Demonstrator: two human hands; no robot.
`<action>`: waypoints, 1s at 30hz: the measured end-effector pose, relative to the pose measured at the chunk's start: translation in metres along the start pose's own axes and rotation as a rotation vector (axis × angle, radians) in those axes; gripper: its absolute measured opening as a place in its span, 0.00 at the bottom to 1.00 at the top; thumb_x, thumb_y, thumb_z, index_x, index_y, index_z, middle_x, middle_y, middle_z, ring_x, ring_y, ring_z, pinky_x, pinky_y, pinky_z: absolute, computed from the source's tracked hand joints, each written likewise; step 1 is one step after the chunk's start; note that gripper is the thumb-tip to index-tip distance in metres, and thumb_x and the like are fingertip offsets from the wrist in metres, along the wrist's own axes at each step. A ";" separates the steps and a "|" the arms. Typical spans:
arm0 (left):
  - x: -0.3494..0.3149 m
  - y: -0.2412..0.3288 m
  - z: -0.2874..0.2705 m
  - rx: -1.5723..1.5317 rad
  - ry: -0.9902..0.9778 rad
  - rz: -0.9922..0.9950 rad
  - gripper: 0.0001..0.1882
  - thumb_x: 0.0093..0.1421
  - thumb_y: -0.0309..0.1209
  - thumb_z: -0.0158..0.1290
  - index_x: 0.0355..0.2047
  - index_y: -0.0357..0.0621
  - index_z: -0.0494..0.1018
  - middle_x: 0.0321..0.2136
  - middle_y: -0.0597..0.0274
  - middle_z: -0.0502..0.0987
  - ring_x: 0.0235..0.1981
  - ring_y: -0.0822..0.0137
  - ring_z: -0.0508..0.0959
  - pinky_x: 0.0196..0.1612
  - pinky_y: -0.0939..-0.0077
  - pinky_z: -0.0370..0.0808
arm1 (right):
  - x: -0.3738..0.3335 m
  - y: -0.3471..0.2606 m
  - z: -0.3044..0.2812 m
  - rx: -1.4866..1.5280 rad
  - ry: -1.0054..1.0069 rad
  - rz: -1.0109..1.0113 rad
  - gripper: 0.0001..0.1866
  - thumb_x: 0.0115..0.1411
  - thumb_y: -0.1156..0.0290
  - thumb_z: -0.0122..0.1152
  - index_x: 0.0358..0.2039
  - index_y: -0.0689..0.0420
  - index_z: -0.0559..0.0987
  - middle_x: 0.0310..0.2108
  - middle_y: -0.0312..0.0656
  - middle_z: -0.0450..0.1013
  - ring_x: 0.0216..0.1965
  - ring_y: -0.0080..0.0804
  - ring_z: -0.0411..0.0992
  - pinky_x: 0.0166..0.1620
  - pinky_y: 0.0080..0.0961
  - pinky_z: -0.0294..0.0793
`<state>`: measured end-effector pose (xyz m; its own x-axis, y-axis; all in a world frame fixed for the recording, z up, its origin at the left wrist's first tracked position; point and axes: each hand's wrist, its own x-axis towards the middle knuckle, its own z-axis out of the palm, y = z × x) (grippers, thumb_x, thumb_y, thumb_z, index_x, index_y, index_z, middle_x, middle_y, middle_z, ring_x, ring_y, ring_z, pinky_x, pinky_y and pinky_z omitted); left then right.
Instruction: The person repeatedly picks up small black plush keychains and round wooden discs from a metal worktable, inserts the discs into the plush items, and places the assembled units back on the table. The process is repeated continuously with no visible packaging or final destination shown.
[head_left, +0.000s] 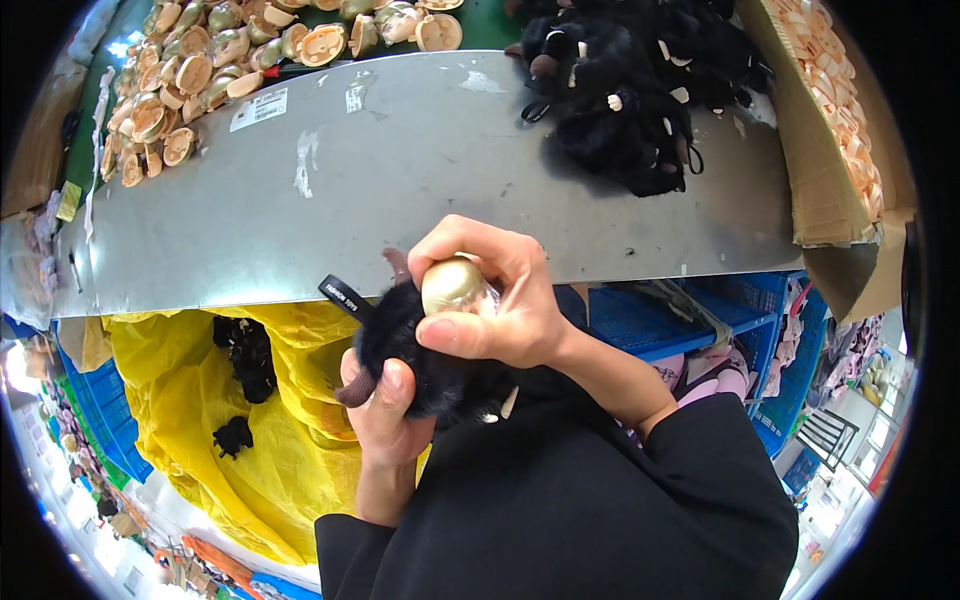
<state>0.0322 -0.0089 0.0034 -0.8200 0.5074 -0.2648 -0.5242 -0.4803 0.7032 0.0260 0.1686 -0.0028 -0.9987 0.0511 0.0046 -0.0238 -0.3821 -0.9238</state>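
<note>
A black plush toy (398, 335) with brown ears is held in front of my body, just off the table's near edge. My left hand (388, 415) is closed around its lower left side, the thumb beside one brown ear. My right hand (515, 300) grips a shiny gold, rounded toy head piece (453, 284) from above and the right. This piece is against the plush; whether the two are joined cannot be seen. A black ribbon tag (345, 297) sticks out from the plush at the upper left. Small pale paws show at its lower right.
Across the grey metal table (400, 180), gold-and-peach toy head pieces (195, 75) are heaped at far left. Black plush toys (630, 120) lie piled at far right, beside a cardboard box (825, 180) of peach parts. Below are a yellow bag (180, 430) with black plush inside and blue crates (635, 325).
</note>
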 end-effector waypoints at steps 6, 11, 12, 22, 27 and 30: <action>0.006 -0.004 0.011 -0.072 0.154 -0.033 0.36 0.62 0.43 0.63 0.62 0.32 0.65 0.53 0.52 0.76 0.53 0.60 0.77 0.60 0.64 0.72 | 0.003 0.009 0.002 0.059 0.111 -0.002 0.17 0.59 0.59 0.73 0.38 0.58 0.78 0.31 0.31 0.71 0.33 0.14 0.67 0.37 0.14 0.67; 0.005 -0.009 0.013 -0.180 0.158 -0.041 0.33 0.59 0.39 0.67 0.58 0.31 0.69 0.42 0.55 0.81 0.44 0.65 0.81 0.54 0.70 0.76 | 0.001 0.017 0.004 -0.005 0.160 -0.099 0.18 0.60 0.58 0.71 0.38 0.59 0.78 0.28 0.30 0.72 0.30 0.13 0.67 0.34 0.14 0.67; 0.005 -0.008 0.013 -0.156 0.130 -0.039 0.33 0.58 0.37 0.68 0.57 0.31 0.70 0.41 0.55 0.81 0.44 0.65 0.81 0.54 0.70 0.76 | 0.002 0.019 0.004 -0.028 0.179 -0.129 0.18 0.61 0.58 0.71 0.38 0.59 0.78 0.27 0.30 0.72 0.29 0.13 0.67 0.32 0.14 0.66; 0.007 0.013 0.025 0.238 0.180 0.073 0.30 0.51 0.29 0.71 0.53 0.31 0.74 0.47 0.59 0.80 0.47 0.68 0.79 0.55 0.74 0.73 | 0.001 0.001 0.002 -0.140 0.148 -0.300 0.13 0.68 0.63 0.62 0.38 0.62 0.79 0.23 0.33 0.74 0.24 0.12 0.68 0.27 0.14 0.67; 0.017 0.008 0.036 0.070 0.218 0.149 0.19 0.60 0.20 0.63 0.52 0.33 0.75 0.46 0.60 0.81 0.46 0.71 0.79 0.54 0.75 0.73 | 0.000 0.000 -0.009 -0.418 0.131 -0.483 0.18 0.64 0.56 0.67 0.38 0.61 0.80 0.23 0.40 0.75 0.20 0.27 0.74 0.26 0.20 0.72; 0.019 0.006 0.037 0.048 0.225 0.134 0.16 0.62 0.19 0.60 0.51 0.34 0.77 0.45 0.60 0.81 0.46 0.71 0.79 0.54 0.75 0.73 | 0.001 0.004 -0.009 -0.537 0.205 -0.528 0.23 0.65 0.50 0.64 0.36 0.62 0.80 0.23 0.41 0.75 0.19 0.28 0.73 0.25 0.21 0.71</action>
<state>0.0221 0.0247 0.0273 -0.9146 0.2673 -0.3035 -0.4005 -0.4951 0.7710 0.0253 0.1753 -0.0096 -0.8319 0.2910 0.4724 -0.4160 0.2363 -0.8781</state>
